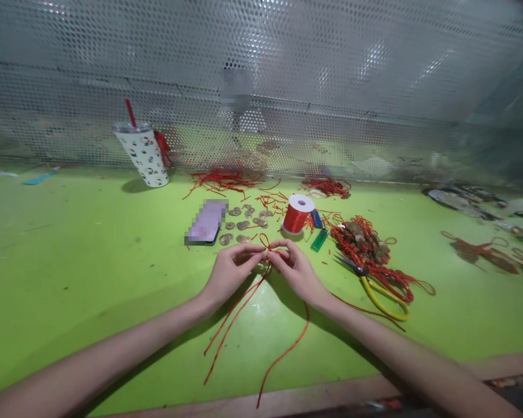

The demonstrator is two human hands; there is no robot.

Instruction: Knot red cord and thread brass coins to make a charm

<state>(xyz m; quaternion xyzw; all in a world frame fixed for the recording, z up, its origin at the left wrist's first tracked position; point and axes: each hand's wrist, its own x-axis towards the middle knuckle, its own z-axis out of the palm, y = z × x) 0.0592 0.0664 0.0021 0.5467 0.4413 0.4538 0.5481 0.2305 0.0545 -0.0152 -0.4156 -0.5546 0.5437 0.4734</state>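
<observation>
Cord [237,310]: left hand [229,271], right hand [298,273]; table [70,244] open leftward.

Red cord [244,316], red spool [297,215], green table [70,255], yellow-handled scissors [381,293], white spotted cup [144,154] with red straw [129,112].

The left half of the green counter [70,261] lies bare, open from the near edge up to the cup [144,155] at the back. Just beyond the left hand [230,270] and right hand [297,270], a phone [207,222], scattered coins [243,224], a spool [298,213] and a green lighter [319,240] crowd the way forward. On the right, yellow-handled scissors [381,296] and a heap of corded coins [361,237] block the side. Loose red cord [239,307] trails between the forearms. A perforated metal screen [331,87] closes the back.
</observation>
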